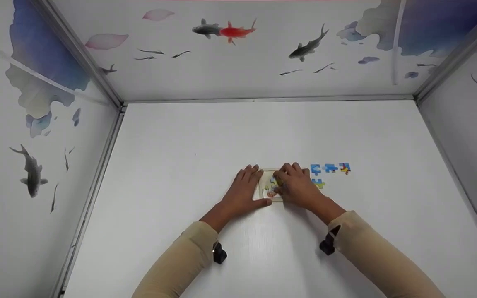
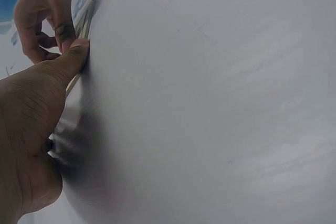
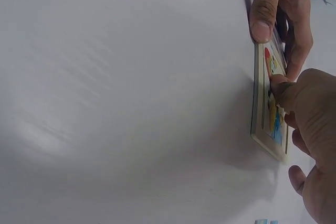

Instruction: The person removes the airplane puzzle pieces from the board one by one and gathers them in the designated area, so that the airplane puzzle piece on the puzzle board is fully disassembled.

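Note:
A shallow wooden puzzle tray (image 1: 278, 200) lies on the white table, partly filled with colourful jigsaw pieces (image 1: 271, 188). My left hand (image 1: 244, 188) rests along its left side with fingers extended; the thumb (image 3: 261, 31) presses on the near rim. Over the tray's right half, my right hand (image 1: 300, 185) has its fingers bent down and pinches a puzzle piece (image 1: 279, 181) against the tray's inside. The fingers hide most of that piece. From the right wrist view, the right thumb (image 3: 281, 87) touches the pieces in the tray (image 3: 258, 87).
Right of the tray, several loose blue puzzle pieces (image 1: 329, 168) lie in a row, with another piece (image 1: 318, 183) below them, beside the right hand. White panels printed with fish (image 1: 238, 31) enclose the table at the back and both sides.

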Motion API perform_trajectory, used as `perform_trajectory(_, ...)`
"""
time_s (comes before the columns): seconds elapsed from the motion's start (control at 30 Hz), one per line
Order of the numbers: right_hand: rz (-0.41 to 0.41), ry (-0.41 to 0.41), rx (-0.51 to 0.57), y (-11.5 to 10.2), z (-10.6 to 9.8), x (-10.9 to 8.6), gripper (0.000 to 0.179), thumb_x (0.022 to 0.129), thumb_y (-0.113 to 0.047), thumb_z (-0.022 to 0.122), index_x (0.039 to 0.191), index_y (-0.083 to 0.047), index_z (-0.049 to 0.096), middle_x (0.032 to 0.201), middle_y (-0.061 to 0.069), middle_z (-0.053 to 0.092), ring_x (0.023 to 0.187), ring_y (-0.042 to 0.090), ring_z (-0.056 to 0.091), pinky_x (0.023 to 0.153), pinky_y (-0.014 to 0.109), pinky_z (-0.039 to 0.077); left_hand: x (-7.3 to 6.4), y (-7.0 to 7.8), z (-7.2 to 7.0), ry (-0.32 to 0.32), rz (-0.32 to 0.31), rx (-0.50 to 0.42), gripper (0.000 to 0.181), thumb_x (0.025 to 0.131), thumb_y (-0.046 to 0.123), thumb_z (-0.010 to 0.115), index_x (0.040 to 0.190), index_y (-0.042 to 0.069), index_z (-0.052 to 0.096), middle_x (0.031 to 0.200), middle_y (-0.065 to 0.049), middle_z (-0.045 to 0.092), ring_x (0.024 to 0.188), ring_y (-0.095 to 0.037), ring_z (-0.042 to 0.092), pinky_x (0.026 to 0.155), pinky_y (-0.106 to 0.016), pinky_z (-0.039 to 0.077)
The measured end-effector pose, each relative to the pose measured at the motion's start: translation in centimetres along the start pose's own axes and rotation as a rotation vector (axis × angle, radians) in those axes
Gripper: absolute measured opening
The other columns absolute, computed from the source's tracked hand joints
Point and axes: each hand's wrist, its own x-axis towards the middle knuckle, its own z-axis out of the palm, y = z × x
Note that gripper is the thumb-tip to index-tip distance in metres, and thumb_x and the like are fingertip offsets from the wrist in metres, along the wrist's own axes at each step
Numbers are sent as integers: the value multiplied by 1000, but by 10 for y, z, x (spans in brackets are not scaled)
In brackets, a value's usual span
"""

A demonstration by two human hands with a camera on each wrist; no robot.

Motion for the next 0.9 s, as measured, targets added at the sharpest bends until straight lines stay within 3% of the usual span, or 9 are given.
perform_trajectory(0.57,-47,9,-6,0,-2,-1,42,106,-28,75,144,-11,69,130,10,58,117,31,52,100,63,46,0,-1,0,-1,11,10,101,103,68,67,175,8,28,182,-13,23,170,-33,14,137,-49,15)
perform_trajectory(0.9,-81,38,24,5,1,-2,43,100,-28,81,138,-11,70,127,11,59,113,32,52,97,66,47,-1,1,0,-5,-18,-10,102,102,70,66,175,11,27,183,-11,21,170,-31,13,137,-48,13)
